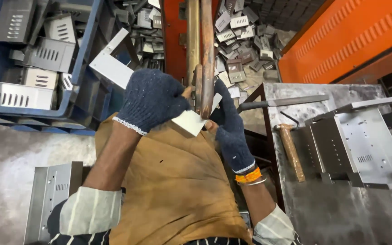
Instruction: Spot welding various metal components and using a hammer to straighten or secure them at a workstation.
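Both my hands wear dark blue knitted gloves. My left hand (149, 100) grips a long bent sheet-metal piece (114, 68) that runs from upper left down to a white corner (190, 121) under the copper-coloured machine arms (200, 54). My right hand (230, 124) holds the same piece from the right side, fingers closed beside the arm tips. The piece sits between the two vertical arms. A brown apron (173, 181) covers my lap below.
A blue crate (82, 54) at left holds several grey slotted metal parts. More small slotted parts lie piled on the floor (246, 31). On the steel table (323, 213) at right lie a wooden-handled hammer (291, 152), a file (291, 101) and a folded metal housing (364, 145). Another bracket (51, 195) stands lower left.
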